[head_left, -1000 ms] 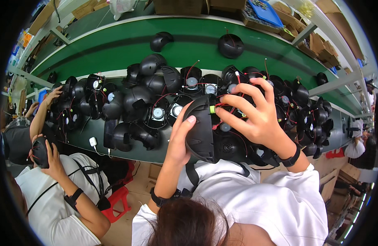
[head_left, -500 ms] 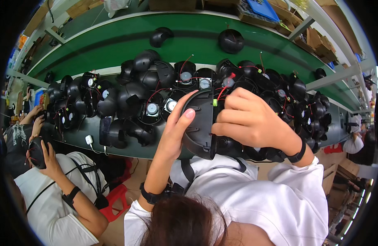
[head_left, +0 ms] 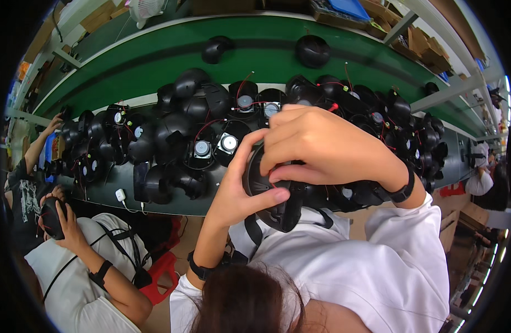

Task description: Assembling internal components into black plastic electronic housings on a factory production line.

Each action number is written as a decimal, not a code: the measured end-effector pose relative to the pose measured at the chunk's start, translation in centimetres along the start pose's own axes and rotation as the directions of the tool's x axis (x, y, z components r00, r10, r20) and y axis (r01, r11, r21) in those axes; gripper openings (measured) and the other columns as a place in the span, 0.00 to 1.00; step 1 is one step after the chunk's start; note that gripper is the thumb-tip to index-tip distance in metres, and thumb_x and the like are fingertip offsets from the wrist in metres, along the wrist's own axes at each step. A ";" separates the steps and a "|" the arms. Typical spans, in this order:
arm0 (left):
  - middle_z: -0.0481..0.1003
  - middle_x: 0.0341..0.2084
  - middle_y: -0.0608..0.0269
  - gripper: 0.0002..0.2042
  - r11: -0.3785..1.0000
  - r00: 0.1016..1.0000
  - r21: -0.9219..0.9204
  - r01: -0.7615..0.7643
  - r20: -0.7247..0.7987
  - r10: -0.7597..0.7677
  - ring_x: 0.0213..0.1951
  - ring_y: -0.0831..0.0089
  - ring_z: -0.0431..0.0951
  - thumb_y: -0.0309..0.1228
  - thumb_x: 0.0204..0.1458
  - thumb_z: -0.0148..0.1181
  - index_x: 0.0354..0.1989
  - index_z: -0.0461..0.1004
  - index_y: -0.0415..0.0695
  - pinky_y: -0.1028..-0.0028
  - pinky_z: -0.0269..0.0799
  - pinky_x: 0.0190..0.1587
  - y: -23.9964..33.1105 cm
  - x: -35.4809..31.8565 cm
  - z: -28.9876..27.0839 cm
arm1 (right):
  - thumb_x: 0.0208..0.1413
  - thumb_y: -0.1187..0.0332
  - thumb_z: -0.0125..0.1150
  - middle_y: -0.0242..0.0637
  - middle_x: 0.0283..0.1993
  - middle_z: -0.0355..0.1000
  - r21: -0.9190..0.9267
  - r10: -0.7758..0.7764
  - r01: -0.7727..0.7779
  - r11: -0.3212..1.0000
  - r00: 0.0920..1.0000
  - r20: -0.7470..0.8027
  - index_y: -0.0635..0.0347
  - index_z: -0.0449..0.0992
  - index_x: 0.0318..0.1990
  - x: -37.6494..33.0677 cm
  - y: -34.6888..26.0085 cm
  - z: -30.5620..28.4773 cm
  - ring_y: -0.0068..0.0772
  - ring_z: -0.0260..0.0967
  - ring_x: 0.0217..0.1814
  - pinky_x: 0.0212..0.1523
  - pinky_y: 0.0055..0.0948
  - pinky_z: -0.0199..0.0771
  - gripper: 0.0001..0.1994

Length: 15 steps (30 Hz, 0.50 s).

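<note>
A rounded black plastic shell (head_left: 289, 213) is held above my lap at the bench's near edge, its hollow side turned partly up. My left hand (head_left: 233, 191) grips it from the left, with the thumb across its near part and the fingers behind. Over the shell, my right hand (head_left: 324, 147) has its fingers curled and pinched down into the hollow. A sliver of red, perhaps wire, shows by those fingertips; what they pinch is hidden. Beyond my right hand's knuckles, a small red tip (head_left: 334, 106) sticks up.
Black shells (head_left: 175, 130), some with round speakers (head_left: 229, 142) and red wires, crowd the dark bench. Behind runs a green belt (head_left: 261, 53) carrying two shells. A white plug (head_left: 120, 195) lies front left. A co-worker's hand (head_left: 72, 225) holds a black shell at left.
My right hand has moved left and over the shell, its fingertips now inside the hollow. The shell has tilted, and the green connector is now out of sight. My left thumb has shifted lower.
</note>
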State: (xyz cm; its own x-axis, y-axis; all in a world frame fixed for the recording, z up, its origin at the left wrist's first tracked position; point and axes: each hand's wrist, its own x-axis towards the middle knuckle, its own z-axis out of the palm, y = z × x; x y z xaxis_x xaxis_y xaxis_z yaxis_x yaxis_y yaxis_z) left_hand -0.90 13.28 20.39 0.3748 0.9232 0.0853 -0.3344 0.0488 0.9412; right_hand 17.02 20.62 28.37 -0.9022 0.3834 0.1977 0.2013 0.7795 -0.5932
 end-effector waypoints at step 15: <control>0.57 0.65 0.51 0.41 0.996 0.992 -0.077 0.041 -0.115 -0.050 0.66 0.65 0.57 0.29 0.45 0.67 0.67 0.52 0.34 0.67 0.48 0.67 -1.9 -0.6 -0.4 | 0.44 0.65 0.67 0.31 0.29 0.70 -0.377 0.120 -0.167 0.911 0.982 -0.145 0.57 0.79 0.33 -4.0 1.0 -1.6 0.37 0.65 0.32 0.36 0.35 0.66 0.09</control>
State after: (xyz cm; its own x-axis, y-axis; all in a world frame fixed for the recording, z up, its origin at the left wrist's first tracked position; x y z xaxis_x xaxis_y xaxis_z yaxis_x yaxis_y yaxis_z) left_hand -0.85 12.80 18.44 0.2887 0.9574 -0.0001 -0.3845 0.1161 0.9158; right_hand 21.44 20.69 28.23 -0.8067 0.5417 0.2363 0.4777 0.8330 -0.2790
